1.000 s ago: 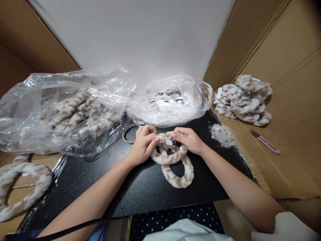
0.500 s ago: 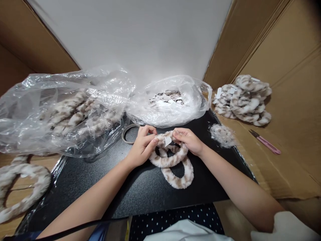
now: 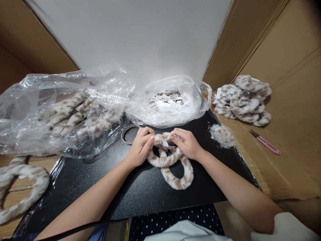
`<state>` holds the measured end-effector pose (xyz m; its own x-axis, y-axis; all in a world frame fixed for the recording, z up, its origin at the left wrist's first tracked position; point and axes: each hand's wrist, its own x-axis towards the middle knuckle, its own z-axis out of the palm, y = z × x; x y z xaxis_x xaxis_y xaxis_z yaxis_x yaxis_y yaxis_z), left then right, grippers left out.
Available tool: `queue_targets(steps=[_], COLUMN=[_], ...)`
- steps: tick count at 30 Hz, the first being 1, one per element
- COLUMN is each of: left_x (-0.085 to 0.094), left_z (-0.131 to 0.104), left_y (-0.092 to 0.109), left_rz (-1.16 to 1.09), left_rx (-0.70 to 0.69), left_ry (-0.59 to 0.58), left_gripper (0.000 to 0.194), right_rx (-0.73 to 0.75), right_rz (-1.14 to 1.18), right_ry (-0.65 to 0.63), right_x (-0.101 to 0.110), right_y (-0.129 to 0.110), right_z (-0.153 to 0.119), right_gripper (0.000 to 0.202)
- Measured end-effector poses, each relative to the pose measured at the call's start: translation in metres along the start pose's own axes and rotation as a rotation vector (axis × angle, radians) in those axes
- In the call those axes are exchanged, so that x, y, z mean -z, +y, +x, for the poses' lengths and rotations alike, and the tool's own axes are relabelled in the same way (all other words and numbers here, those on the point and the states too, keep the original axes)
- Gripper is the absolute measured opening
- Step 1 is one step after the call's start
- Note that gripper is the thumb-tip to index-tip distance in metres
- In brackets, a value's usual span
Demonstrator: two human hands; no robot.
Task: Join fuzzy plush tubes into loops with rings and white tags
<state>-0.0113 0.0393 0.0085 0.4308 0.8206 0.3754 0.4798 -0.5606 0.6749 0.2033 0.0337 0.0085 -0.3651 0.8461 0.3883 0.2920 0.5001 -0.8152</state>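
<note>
Bench [image 3: 100, 182]: topped in speckled black, edged at the sides with clear film [image 3: 56, 167].
Cardboard [image 3: 288, 73]: stood up at left and right; also laid flat on the right, beside the bench.
Wall [image 3: 135, 33]: seen plain and white at the back, flanked by the cardboard.
Large bag [image 3: 105, 87]: made of clear plastic, crumpled over the bench's far left corner.
Small bag [image 3: 160, 115]: placed beside the large one, its mouth open.
Roll [image 3: 122, 135]: laid flat in front of the bags, partly hidden.
Fluff [image 3: 222, 135]: heaped loosely near the bench's right edge.
Snips [image 3: 268, 145]: laid on the flat cardboard, pink-handled, dark blades pointed away and leftward.
</note>
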Motion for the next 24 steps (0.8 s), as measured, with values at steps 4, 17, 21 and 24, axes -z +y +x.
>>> queue_targets(steps=[4, 17, 21, 24], left_x=[-0.001, -0.002, -0.003, -0.003], left_z=[0.0, 0.001, 0.0, 0.0], left_y=[0.002, -0.003, -0.001, 0.0], left_rz=[0.073, 0.035, 0.025, 0.02], left_rx=[-0.036, 0.005, 0.005, 0.014], left_ry=[0.024, -0.033, -0.029, -0.03], left_gripper=[0.041, 0.042, 0.042, 0.044], right_rx=[-0.006, -0.203, -0.205, -0.21], right_rz=[0.029, 0.311, 0.283, 0.262], right_ry=[0.046, 0.015, 0.0, 0.005], right_x=[-0.002, -0.011, -0.01, -0.011], right_y=[0.001, 0.008, 0.008, 0.006], right_z=[-0.001, -0.003, -0.004, -0.004], right_gripper=[0.032, 0.04, 0.042, 0.043])
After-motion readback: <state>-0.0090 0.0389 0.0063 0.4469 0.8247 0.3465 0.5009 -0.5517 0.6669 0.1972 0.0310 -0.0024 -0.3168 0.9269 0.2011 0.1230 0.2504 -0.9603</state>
